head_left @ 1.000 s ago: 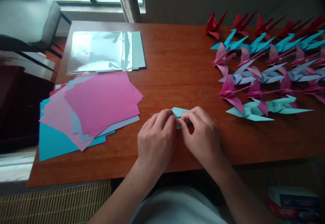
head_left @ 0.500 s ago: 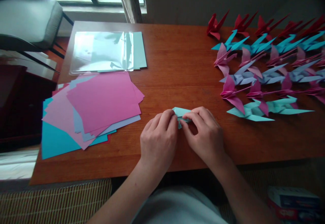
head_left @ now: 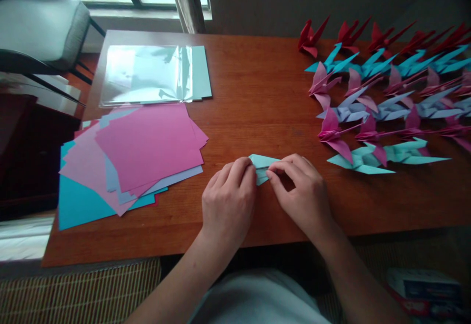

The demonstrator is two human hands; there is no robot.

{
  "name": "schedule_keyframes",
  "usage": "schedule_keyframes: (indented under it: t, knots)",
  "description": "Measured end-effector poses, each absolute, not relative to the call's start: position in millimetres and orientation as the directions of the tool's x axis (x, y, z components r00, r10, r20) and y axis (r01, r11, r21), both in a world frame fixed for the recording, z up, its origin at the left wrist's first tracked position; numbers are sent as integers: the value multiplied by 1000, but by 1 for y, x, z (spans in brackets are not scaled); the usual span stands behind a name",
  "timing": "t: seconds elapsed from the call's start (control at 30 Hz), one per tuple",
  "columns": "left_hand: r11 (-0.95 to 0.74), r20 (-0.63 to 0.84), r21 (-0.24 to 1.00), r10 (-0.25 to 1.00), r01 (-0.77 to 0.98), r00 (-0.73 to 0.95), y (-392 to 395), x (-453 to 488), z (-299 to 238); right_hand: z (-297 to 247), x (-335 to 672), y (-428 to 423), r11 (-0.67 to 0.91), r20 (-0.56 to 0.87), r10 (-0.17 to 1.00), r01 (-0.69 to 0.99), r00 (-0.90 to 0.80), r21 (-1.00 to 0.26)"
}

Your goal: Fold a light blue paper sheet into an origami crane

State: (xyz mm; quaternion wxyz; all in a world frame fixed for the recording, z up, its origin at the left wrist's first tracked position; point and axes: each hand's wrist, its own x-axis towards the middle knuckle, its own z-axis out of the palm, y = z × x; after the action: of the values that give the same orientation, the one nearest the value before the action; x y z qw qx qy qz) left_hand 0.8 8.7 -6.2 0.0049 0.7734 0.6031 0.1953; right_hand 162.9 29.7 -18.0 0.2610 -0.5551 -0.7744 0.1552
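Note:
A small folded piece of mint-green origami paper (head_left: 262, 162) lies low over the table between my hands, a crease line running along its middle. My left hand (head_left: 231, 196) is closed on its left end, which the fingers hide. Thumb and index finger of my right hand (head_left: 300, 186) pinch its right end. To the right stand two mint-green paper cranes (head_left: 371, 160), the nearest of several rows of folded cranes.
Loose pink, lilac and blue paper sheets (head_left: 150, 147) overlap on the left of the wooden table (head_left: 250, 93). Behind them lies a clear packet of mint paper (head_left: 147, 74). Rows of cranes, including red cranes (head_left: 309, 37), fill the right side. A chair (head_left: 40, 30) stands beyond the left edge.
My right hand has shifted slightly right along the folded paper, its fingertips now at the right end. More of the paper's middle shows. My left hand stays almost still.

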Motion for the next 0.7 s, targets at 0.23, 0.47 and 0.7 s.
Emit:
schedule_keyframes:
  t: [0.23,0.47,0.7]
  knots:
    - [-274,298,269,935,923,191,8,0,-8,-12,173,31,393,237,919,686,-315,-612]
    - [-291,300,310,933,905,198,8,-3,-8,-11,182,40,458,167,878,687,-449,-564]
    - [-292,307,300,931,908,198,8,-4,-9,-1,171,37,416,86,907,841,-413,-347]
